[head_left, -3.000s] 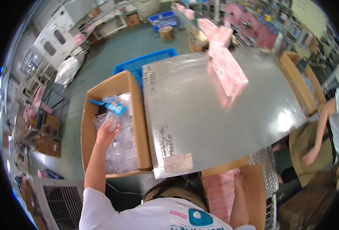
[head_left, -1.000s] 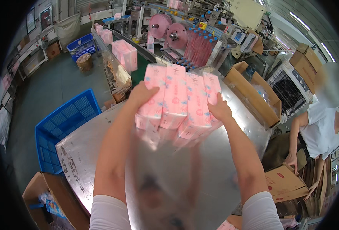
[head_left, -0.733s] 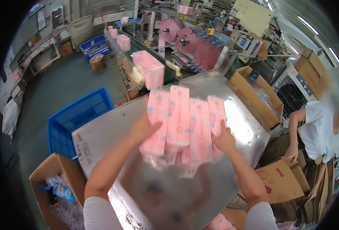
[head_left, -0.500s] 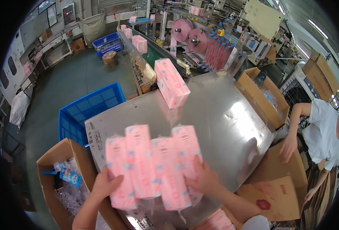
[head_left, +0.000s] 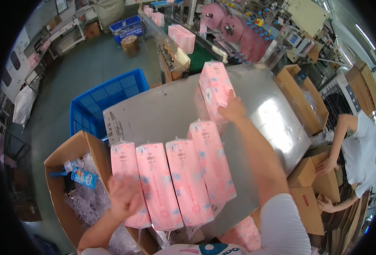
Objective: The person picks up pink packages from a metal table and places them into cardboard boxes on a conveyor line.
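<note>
Several long pink tissue packs in clear film lie side by side near me on the metal table (head_left: 154, 111). The rightmost row pack (head_left: 212, 163) sits a little farther forward than its neighbours. My left hand (head_left: 126, 196) is over the leftmost tissue pack (head_left: 130, 214), smeared by motion, so its fingers do not read clearly. Beyond the row, my right hand (head_left: 234, 109) grips the right side of a separate pink tissue pack (head_left: 214, 87). That pack's near end is close to the rightmost row pack.
A conveyor (head_left: 202, 57) carries another pink pack (head_left: 182, 39). A blue crate (head_left: 107, 100) stands left. A cardboard box (head_left: 75, 148) holds clear plastic scraps. More pink packs (head_left: 241, 236) sit low by my right side. At right, a co-worker handles an open carton (head_left: 307, 199).
My right hand has left the row and taken hold of the far pack, which has come nearer. My left hand has lifted from the row's side. Another pack has advanced along the conveyor.
</note>
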The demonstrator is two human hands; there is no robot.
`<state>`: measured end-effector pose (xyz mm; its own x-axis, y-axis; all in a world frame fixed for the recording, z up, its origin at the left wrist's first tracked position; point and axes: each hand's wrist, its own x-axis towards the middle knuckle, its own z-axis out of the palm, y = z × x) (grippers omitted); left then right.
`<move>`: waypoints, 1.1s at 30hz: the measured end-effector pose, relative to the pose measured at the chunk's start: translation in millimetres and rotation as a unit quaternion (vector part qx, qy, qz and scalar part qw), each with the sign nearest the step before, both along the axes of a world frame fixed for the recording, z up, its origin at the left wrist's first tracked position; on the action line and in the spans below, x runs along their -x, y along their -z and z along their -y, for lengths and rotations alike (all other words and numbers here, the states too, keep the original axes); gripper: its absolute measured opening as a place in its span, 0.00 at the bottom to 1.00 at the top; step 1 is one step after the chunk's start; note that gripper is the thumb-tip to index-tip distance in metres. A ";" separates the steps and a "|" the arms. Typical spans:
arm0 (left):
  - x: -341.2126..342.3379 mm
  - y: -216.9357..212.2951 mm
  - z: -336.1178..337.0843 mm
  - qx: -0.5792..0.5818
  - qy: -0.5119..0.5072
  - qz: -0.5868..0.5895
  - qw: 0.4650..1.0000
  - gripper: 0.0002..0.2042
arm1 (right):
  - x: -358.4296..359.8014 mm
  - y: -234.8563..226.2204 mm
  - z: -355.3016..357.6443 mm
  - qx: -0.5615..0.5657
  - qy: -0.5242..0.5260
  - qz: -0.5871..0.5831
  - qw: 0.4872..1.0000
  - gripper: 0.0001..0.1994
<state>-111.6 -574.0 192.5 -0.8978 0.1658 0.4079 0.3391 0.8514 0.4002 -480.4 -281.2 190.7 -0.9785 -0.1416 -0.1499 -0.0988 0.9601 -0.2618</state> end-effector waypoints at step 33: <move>-60.4 138.2 -359.6 -0.314 0.235 0.746 0.539 0.31 | -797.4 74.1 -388.2 0.514 0.611 0.039 0.600 0.27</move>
